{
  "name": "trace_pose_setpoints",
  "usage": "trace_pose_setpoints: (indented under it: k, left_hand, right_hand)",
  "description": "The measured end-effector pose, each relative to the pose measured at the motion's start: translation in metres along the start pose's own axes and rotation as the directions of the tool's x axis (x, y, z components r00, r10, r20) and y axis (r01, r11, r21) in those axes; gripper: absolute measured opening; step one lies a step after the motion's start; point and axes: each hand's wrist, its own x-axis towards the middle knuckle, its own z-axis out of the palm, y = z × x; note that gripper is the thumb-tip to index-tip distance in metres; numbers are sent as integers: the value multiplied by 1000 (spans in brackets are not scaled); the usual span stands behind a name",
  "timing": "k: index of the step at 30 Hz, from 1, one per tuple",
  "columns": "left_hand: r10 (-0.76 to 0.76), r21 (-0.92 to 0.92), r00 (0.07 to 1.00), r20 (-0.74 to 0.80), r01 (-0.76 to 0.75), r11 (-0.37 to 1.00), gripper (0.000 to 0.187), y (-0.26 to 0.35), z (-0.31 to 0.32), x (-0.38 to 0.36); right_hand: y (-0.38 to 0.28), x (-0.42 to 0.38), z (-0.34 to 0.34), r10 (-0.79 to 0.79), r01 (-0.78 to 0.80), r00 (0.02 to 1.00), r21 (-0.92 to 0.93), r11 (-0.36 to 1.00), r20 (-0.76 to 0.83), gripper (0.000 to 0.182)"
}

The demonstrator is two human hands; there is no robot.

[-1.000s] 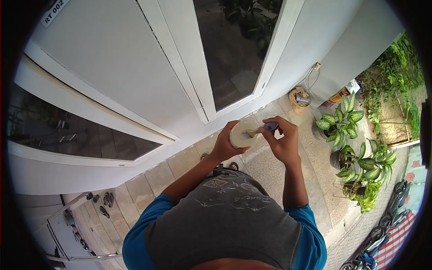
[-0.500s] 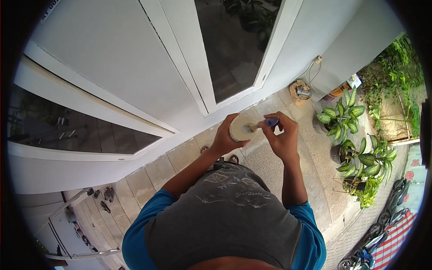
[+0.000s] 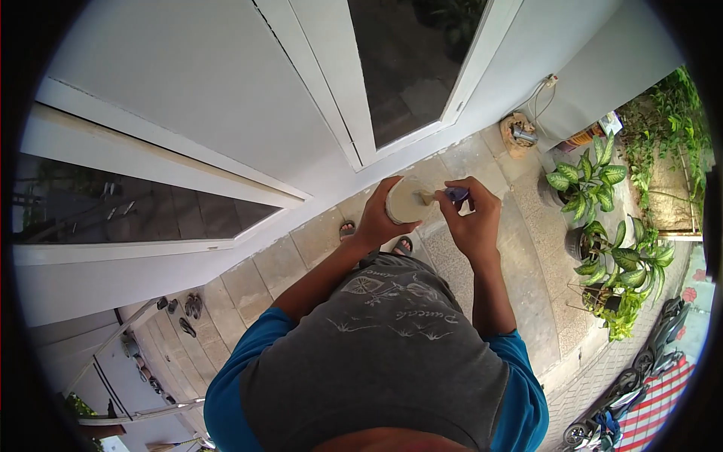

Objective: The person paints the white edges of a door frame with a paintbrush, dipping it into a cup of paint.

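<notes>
In front of my body, my left hand (image 3: 376,220) is wrapped round the side of a round, pale tub (image 3: 404,202), thumb and fingers on opposite sides. Whitish, paint-like stuff shows inside it. My right hand (image 3: 476,218) pinches the purple handle of a paintbrush (image 3: 456,195). The brush's light-coloured end reaches over the tub's right side and overlaps the contents in this view. Part of the handle is hidden by my fingers.
Ahead stands a white wall with a dark-glazed window (image 3: 410,71); another window frame (image 3: 151,200) is at left. A paper bag (image 3: 517,135) sits by the wall. Potted plants (image 3: 587,181) line the right, beyond the tiled floor (image 3: 452,264). Sandals (image 3: 192,305) lie at lower left.
The wall, bag and plants have shifted a little in view as my head moved. The tub stays in my left hand and the brush in my right, its angle slightly changed.
</notes>
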Motion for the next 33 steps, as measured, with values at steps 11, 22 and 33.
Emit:
trace_pose_setpoints:
  k: [11, 22, 33]
  left_hand:
    - [52, -23, 996, 72, -50, 998, 82, -42, -76, 12]
    - [54, -26, 982, 179, -50, 998, 81, -81, -169, 22]
    - [-21, -8, 981, 191, 23, 1000, 88, -141, -217, 1]
  right_hand:
    - [-20, 5, 53, 300, -300, 954, 9, 954, 8, 23]
    - [-28, 3, 119, 326, -304, 884, -117, 945, 334, 19]
    - [52, -42, 195, 510, -628, 766, 626, 463, 392, 18]
